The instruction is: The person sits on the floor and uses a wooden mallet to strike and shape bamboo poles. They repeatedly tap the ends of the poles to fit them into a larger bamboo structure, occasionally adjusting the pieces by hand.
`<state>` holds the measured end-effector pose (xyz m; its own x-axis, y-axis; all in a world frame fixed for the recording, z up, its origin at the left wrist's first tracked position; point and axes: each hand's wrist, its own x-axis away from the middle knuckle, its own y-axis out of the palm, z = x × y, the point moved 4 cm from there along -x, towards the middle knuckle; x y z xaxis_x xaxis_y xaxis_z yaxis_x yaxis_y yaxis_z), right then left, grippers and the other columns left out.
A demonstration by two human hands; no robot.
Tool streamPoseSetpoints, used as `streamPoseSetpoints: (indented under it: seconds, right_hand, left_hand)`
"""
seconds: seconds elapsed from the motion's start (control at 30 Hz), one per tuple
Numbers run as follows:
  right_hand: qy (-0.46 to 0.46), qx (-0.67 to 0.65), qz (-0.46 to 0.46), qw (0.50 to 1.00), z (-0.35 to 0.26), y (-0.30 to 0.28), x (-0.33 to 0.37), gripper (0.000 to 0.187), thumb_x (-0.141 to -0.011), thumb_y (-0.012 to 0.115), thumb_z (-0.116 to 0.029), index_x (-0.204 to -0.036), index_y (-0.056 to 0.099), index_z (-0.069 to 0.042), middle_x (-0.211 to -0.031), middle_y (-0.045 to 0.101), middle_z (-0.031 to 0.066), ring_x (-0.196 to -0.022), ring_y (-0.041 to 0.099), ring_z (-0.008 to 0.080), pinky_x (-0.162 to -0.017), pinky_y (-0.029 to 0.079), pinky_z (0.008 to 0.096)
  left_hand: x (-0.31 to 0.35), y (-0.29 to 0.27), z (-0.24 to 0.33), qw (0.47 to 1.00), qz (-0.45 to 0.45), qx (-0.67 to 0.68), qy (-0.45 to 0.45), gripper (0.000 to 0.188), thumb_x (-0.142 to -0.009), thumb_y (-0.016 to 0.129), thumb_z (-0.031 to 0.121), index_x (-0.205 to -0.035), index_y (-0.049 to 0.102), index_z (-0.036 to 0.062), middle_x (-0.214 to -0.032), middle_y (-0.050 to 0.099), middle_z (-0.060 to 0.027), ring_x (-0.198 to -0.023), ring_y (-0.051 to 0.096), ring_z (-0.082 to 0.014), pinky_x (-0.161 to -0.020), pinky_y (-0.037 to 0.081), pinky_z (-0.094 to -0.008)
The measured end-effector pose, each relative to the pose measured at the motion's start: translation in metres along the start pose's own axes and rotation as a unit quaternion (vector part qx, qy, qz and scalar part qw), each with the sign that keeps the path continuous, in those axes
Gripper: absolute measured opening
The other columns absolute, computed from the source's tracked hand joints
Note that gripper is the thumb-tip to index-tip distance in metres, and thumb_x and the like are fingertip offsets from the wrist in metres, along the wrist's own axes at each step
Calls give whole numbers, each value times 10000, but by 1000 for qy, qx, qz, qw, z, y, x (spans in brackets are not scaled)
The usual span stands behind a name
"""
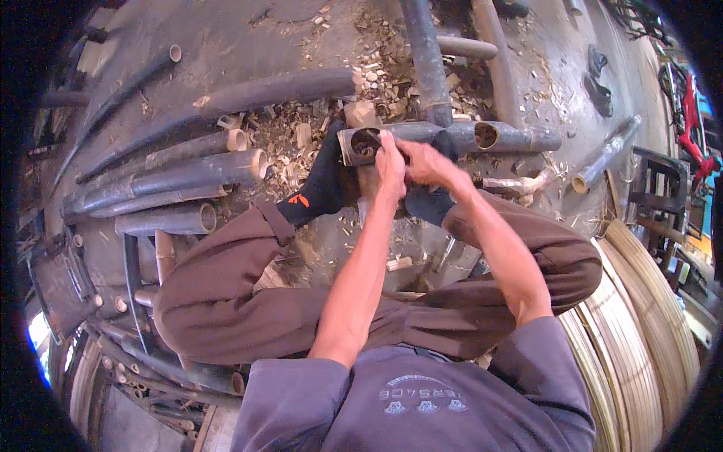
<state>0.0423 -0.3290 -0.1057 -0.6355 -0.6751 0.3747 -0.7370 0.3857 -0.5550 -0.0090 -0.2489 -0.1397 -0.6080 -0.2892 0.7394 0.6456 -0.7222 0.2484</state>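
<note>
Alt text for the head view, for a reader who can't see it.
A seated person has left hand and right hand close together at an opening near one end of a dark pole; any tool there is hard to make out. Wood chips litter the floor, with more dark poles at left and long pale strips at lower right.

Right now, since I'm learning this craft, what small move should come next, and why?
Perhaps ease the left hand aside to check the leftmost opening in the bamboo pole: its fingers sit at that opening's right edge, right hand close beside, partly blocking the view.
</note>
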Motion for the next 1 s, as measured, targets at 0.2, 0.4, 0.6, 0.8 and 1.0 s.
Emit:
streamPoseSetpoints:
  seconds: [0.2, 0.4, 0.6, 0.8, 1.0]
  right_hand:
    - [-18, -273, -40, 961, -6, 50, 31, 654, -843, 715, -275, -1390, 452, -33, -1203, 631, 87, -1054, 550, 159, -943, 433, 325]
    - [8, -548, 141, 824, -39, 116, 16, 600, -962, 617, -292, -1467, 364, -90, -1273, 537, 4, -1133, 504, 111, -984, 424, 293]
    - [97, -897, 159, 401, -120, 129, -45, 589, -940, 591, -335, -1449, 361, -147, -1079, 579, 63, -902, 560, 196, -798, 488, 347]
    - [126, -190, 204, 952, -67, 96, 93, 772, -824, 619, -208, -1499, 252, -128, -1280, 568, 206, -1075, 599, 392, -924, 467, 431]
    - [-45, 190, -95, 976, 4, 161, 160, 541, -824, 701, -293, -1276, 465, -114, -1197, 572, 123, -1163, 551, 318, -960, 446, 427]
  left_hand:
    - [33, -36, -3, 947, 90, -288, 106, 769, -983, 326, 561, -1212, 464, -160, -1166, 577, -350, -1108, 566, -462, -938, 446, -471]
    - [27, -61, 37, 828, 31, -555, 70, 845, -962, 316, 614, -1132, 492, -194, -1086, 573, -416, -1098, 550, -524, -941, 432, -523]
    - [9, -55, 149, 766, -43, -616, 179, 550, -915, 550, 499, -1097, 619, -15, -1097, 655, -258, -1054, 627, -397, -919, 471, -450]
    - [-16, -63, 152, 801, 15, -497, 334, 357, -881, 637, 350, -1001, 625, 15, -895, 683, -207, -878, 662, -357, -801, 503, -437]
    - [-29, -82, 72, 748, 96, -560, 341, 409, -798, 711, 278, -1108, 564, 56, -1115, 577, -173, -1055, 561, -378, -857, 466, -503]
